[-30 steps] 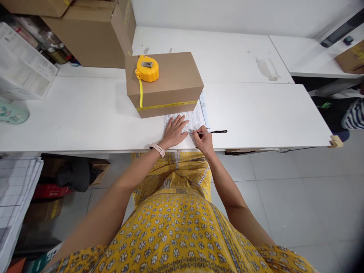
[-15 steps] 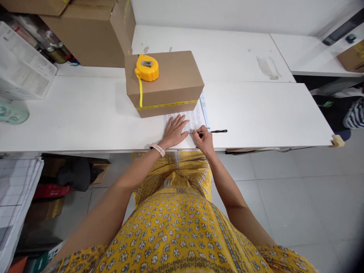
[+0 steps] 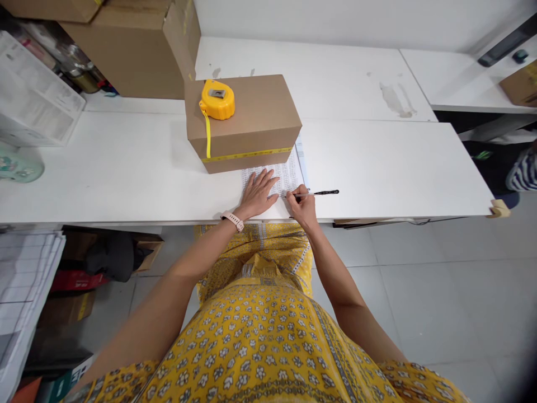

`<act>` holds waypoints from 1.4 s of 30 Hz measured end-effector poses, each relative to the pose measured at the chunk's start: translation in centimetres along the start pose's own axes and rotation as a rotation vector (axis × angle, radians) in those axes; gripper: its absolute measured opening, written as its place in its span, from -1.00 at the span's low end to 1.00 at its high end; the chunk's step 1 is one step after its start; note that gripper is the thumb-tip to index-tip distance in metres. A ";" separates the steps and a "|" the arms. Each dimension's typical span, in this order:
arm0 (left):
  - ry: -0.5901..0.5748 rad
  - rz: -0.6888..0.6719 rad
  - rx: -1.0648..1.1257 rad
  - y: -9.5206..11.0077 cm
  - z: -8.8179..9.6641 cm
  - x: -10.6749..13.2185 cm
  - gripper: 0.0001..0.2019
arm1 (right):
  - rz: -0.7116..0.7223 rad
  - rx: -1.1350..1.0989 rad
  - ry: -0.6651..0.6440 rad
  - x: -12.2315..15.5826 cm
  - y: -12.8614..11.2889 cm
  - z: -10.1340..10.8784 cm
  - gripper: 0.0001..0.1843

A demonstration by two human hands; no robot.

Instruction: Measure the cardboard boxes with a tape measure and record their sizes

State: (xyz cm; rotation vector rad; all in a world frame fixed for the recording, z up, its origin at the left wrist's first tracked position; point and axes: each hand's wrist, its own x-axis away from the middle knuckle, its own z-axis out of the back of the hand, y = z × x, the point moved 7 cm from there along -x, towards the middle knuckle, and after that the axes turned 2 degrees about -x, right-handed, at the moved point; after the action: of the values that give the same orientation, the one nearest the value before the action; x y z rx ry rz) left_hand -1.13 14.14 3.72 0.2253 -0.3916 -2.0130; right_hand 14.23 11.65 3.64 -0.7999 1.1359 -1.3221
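My left hand point(image 3: 258, 193) lies flat with spread fingers on a printed sheet of paper point(image 3: 289, 174). In my right hand point(image 3: 302, 208) a black pen point(image 3: 326, 192) is pinched, its tip close to the sheet's lower part and its back end pointing right. Just beyond my hands stands a closed cardboard box point(image 3: 255, 109), covering the far part of the paper. On the box's top left rests a yellow tape measure point(image 3: 220, 101), with a short yellow strap hanging over the front edge.
The white table point(image 3: 377, 168) has its front edge close to my body. Larger cardboard boxes point(image 3: 130, 56) are at the back left, near a white printed carton point(image 3: 37, 95) and a pale green bottle point(image 3: 20, 165). A padded corner point(image 3: 500, 209) marks the table's right end.
The pen and my right hand have shifted very slightly to the right. My left hand, the box and the tape measure stay in place.
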 end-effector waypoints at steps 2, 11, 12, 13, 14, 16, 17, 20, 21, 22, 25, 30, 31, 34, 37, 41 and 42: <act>-0.010 0.005 -0.006 0.0 0.0 0.0 -0.45 | -0.004 0.009 -0.005 0.0 0.0 0.0 -0.71; -0.026 0.020 -0.023 0.2 0.2 0.1 -0.44 | -0.029 0.043 -0.020 -0.1 -0.1 -0.1 -0.69; -0.027 0.021 -0.023 0.2 0.2 0.1 -0.44 | -0.030 0.043 -0.022 -0.1 -0.1 -0.1 -0.70; -0.028 0.022 -0.023 0.1 0.2 0.1 -0.44 | -0.028 0.044 -0.020 -0.1 -0.1 -0.1 -0.70; -0.029 0.022 -0.022 0.1 0.2 0.1 -0.44 | -0.024 0.046 -0.014 -0.1 -0.1 -0.1 -0.71; -0.028 0.019 -0.021 0.2 0.2 0.1 -0.44 | -0.013 0.052 -0.002 -0.1 -0.2 0.0 -0.72; -0.026 0.018 -0.021 0.1 0.2 0.1 -0.44 | -0.009 0.054 0.001 -0.1 -0.1 0.0 -0.72; -0.023 0.017 -0.019 0.1 0.1 0.1 -0.44 | -0.011 0.051 -0.002 -0.1 -0.1 0.0 -0.72; -0.022 0.016 -0.018 0.1 0.1 0.1 -0.44 | -0.014 0.049 -0.002 -0.1 0.0 0.0 -0.72; -0.022 0.015 -0.018 0.1 0.1 0.1 -0.44 | -0.015 0.049 0.000 -0.1 0.0 0.0 -0.72; -0.026 0.018 -0.019 0.1 0.1 0.1 -0.44 | -0.006 0.054 0.011 -0.1 -0.1 0.1 -0.72; -0.030 0.018 -0.021 0.2 0.1 0.1 -0.43 | -0.001 0.046 0.004 -0.2 -0.2 0.0 -0.73; -0.030 0.017 -0.022 0.2 0.1 0.1 -0.43 | -0.002 0.044 0.003 -0.2 -0.1 0.0 -0.72; -0.027 0.016 -0.024 0.2 0.1 0.1 -0.43 | -0.012 0.043 0.007 -0.2 0.0 0.0 -0.72; -0.025 0.014 -0.020 0.2 0.1 0.1 -0.43 | -0.029 0.042 0.009 -0.2 0.2 0.1 -0.73; -0.013 0.015 -0.020 0.2 0.2 0.2 -0.44 | -0.028 0.039 0.009 -0.2 0.2 0.1 -0.72; -0.012 0.017 -0.021 0.2 0.2 0.2 -0.44 | -0.026 0.040 0.006 -0.2 0.2 0.1 -0.72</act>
State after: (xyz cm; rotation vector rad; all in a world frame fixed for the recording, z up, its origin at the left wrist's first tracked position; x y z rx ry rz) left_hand -1.12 13.95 3.93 0.1967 -0.3789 -2.0018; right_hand 14.40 11.83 3.55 -0.7840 1.1038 -1.3663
